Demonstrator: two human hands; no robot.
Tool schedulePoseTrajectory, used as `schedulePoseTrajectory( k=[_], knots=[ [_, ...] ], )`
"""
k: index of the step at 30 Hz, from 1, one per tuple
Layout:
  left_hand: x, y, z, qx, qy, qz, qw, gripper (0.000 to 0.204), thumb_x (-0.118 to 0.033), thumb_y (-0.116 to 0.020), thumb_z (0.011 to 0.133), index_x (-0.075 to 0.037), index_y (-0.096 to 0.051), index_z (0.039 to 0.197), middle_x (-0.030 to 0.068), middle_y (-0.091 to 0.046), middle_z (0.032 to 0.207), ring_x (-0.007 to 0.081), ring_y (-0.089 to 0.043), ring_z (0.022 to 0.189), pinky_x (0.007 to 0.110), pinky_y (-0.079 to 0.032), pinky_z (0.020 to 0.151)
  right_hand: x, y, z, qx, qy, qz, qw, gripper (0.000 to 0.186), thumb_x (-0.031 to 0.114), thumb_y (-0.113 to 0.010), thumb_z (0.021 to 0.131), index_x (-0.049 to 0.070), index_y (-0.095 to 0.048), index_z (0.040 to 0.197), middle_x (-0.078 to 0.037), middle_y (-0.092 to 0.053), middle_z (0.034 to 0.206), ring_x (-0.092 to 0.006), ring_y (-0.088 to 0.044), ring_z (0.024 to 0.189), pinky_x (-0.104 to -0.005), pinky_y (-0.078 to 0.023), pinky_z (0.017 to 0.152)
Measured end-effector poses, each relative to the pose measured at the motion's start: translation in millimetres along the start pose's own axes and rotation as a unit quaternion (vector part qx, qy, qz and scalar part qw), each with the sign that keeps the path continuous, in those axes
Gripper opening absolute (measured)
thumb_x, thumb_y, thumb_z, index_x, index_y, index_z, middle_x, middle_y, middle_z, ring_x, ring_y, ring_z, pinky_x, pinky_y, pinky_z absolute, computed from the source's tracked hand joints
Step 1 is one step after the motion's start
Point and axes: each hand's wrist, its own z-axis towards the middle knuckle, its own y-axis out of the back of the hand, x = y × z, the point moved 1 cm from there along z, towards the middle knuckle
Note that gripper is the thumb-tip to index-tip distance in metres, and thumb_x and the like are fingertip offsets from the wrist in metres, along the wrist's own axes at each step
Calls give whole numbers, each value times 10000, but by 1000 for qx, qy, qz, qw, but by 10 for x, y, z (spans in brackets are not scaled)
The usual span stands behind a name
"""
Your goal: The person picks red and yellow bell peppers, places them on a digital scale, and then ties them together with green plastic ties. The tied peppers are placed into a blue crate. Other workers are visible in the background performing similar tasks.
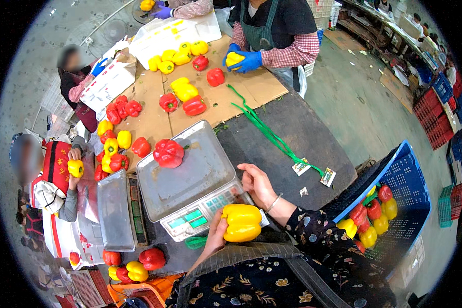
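My left hand (217, 233) is closed around a yellow bell pepper (242, 223), held in front of my apron at the near edge of the scale. My right hand (256, 184) hovers by the right corner of the scale, fingers partly stretched and nothing in them. A single large red bell pepper (168, 153) rests on the scale's metal pan (190, 177). Below the pan the digital scale's panel (194, 218) shows lit green displays. Green mesh net strips (272, 134) with small tags (328, 177) lie on the dark tabletop beyond my right hand.
Red and yellow peppers (185, 90) are scattered over the cardboard (154, 120). A second scale's tray (113, 210) stands left. At right a blue crate (408, 192) holds netted peppers. Across the table a co-worker's blue gloves (249, 61) hold a yellow pepper; others work at left.
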Motion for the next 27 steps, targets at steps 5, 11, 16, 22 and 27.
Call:
schedulePoseTrajectory(
  k=[5,11,16,22,27],
  knots=[
    [64,88,15,7,4,4,1000,516,-394,-466,954,-32,-380,1311,84,-516,1205,179,-529,1096,324,-426,935,30,-2,-6,-1,2,0,1000,204,164,-445,941,48,-567,1056,41,-385,581,-65,-302,483,-220,-249,457],
    [-13,132,-18,-91,86,-24,992,523,-399,-469,947,-48,-375,1323,118,-533,1220,228,-563,1087,403,-473,912,17,57,73,4,31,-2,1000,196,161,-471,928,75,-616,1027,55,-386,586,-58,-308,482,-209,-255,434],
    [78,292,45,-53,150,-21,987,581,-534,-353,939,-93,-419,1313,127,-568,1210,291,-574,1078,476,-472,910,-132,106,219,-16,80,-16,997,187,159,-471,904,87,-635,957,34,-478,610,-57,-397,504,-215,-309,444],
    [265,523,272,70,213,-54,973,696,-630,-299,911,-117,-356,1377,135,-506,1296,329,-524,1143,504,-424,964,-2,25,245,-18,126,-27,992,174,148,-465,913,72,-619,938,18,-501,632,-62,-435,536,-214,-350,478],
    [233,396,208,98,187,-22,977,644,-557,-333,919,-86,-351,1359,145,-505,1275,324,-540,1114,485,-440,943,30,6,240,-27,145,-38,988,157,137,-490,904,54,-623,917,9,-514,626,-64,-459,552,-213,-363,492]
  ],
)
